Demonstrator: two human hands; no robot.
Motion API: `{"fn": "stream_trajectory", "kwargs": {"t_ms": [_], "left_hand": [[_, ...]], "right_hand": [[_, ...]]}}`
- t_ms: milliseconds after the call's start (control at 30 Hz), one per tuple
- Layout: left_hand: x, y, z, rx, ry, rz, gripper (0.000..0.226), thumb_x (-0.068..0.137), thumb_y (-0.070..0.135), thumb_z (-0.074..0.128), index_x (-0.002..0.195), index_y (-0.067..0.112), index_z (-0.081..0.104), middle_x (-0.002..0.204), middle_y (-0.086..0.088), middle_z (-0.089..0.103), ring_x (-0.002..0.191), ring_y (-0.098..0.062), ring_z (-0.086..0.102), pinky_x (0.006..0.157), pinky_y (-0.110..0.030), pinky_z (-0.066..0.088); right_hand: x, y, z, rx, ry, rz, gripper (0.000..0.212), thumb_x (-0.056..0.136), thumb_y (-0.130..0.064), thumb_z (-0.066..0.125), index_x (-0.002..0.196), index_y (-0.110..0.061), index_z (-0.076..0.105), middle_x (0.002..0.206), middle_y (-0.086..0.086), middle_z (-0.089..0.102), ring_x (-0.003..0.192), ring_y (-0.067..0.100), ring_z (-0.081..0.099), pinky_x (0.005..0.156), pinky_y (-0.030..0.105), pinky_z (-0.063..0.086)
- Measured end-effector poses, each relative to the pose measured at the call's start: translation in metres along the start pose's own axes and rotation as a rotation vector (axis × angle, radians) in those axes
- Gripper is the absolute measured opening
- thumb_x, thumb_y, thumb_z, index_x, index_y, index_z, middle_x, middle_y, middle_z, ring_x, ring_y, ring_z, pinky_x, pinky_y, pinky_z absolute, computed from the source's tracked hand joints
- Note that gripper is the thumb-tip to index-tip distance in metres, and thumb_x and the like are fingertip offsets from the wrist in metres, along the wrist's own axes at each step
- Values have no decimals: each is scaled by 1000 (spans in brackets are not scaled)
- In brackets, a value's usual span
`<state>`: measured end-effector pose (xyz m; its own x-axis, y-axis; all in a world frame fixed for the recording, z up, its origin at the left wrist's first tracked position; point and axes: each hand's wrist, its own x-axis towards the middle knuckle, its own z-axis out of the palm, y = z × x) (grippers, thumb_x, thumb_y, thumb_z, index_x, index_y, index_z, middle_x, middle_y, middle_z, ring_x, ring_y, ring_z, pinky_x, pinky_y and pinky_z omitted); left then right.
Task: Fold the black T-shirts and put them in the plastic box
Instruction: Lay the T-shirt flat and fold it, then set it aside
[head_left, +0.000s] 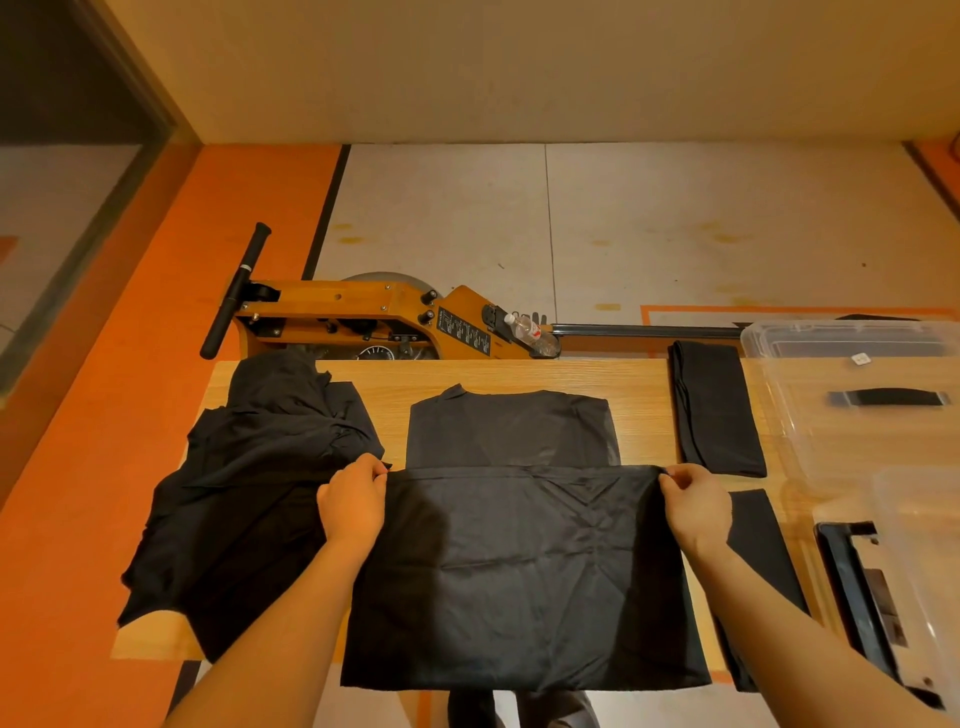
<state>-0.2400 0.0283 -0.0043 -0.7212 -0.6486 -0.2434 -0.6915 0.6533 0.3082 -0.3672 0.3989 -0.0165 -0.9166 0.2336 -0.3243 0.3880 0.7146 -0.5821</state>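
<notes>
The black T-shirt (519, 561) lies mid-tabletop (644, 410) with its near half lifted, so the fold lands square if left hand (353, 501) and right hand (693, 506), each grip pinching a corner, travel level to the collar.

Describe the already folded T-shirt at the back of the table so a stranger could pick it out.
Start at the wooden table and look to its far right, beside the clear plastic box. The folded T-shirt lies there as a narrow, neat black rectangle. Unlike the crumpled pile of shirts on the left, it is flat and no hand touches it.
</notes>
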Motion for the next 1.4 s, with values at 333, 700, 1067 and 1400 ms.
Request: {"fn": "stream_trajectory", "kwargs": {"t_ms": [333,700,1067,1400], "left_hand": [[8,-1,-18,-180,-41,12,18,88,12,64,105,18,62,88,5,64,87,-19,62,77,-35,49],[63,32,-39,-492,60,-31,22,88,3,59,109,6,64,89,-5,61,87,-23,58,74,-27,39],[102,49,-29,-445,66,-95,23,90,8,62,114,9,63,105,-8,63,96,-22,60,79,-26,43],[117,45,-16,-339,59,-144,24,92,13,62,116,10,61,109,-10,63,98,-23,59,78,-29,44]], "right_hand": [[6,-12,-6,235,8,-1,21,96,-17,60,113,-6,66,104,10,68,98,25,62,94,40,49],[46,-40,-12,358,94,42,20,94,-15,64,111,-6,69,98,6,68,98,24,64,96,44,51],[82,-58,-6,373,70,58,21,94,-15,63,114,-8,68,101,7,68,100,23,64,97,45,52],[95,-74,5,338,43,47,23,95,-13,62,117,-6,66,105,9,67,103,24,62,99,43,50]]}}
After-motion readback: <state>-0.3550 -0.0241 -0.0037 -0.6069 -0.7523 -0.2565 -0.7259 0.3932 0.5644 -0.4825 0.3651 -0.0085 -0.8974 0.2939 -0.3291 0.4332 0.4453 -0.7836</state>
